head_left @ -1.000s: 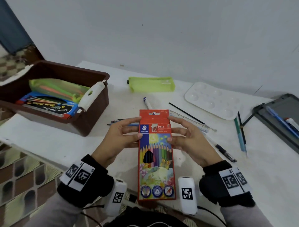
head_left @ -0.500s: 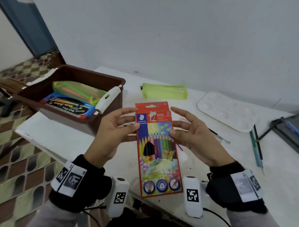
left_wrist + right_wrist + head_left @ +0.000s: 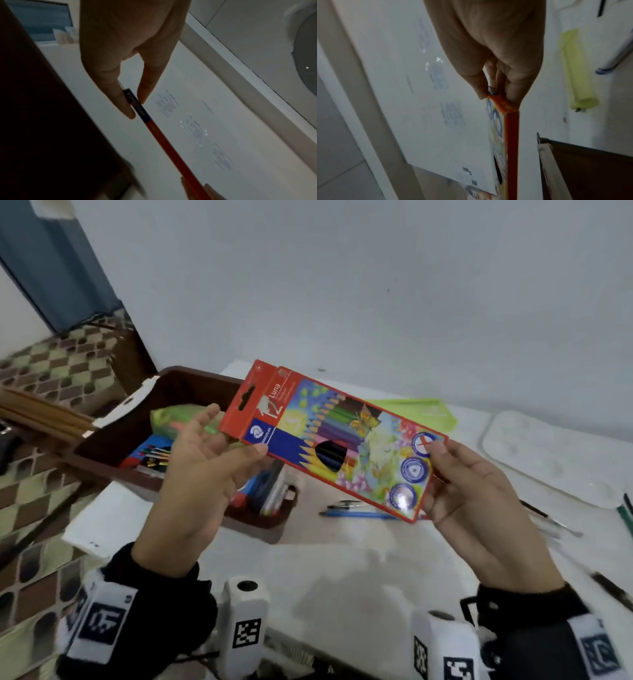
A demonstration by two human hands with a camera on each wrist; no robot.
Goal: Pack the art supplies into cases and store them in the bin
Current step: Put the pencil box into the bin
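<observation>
Head view: pencil box (image 3: 337,445) held in the air, slanting, its hanger end over the brown bin's (image 3: 191,385) near rim, clear of the white table (image 3: 342,570) below. Left hand (image 3: 202,470) pinches the blue corner, thumb on top, other fingers spread beneath; right hand (image 3: 476,494) pinches the bottom edge between thumb and fingers. Beyond the right fingers lie pens (image 3: 356,510) and a green pouch (image 3: 421,409). Half a second ago the box stood upright before the chest; now it is turned sideways and nearer the bin
</observation>
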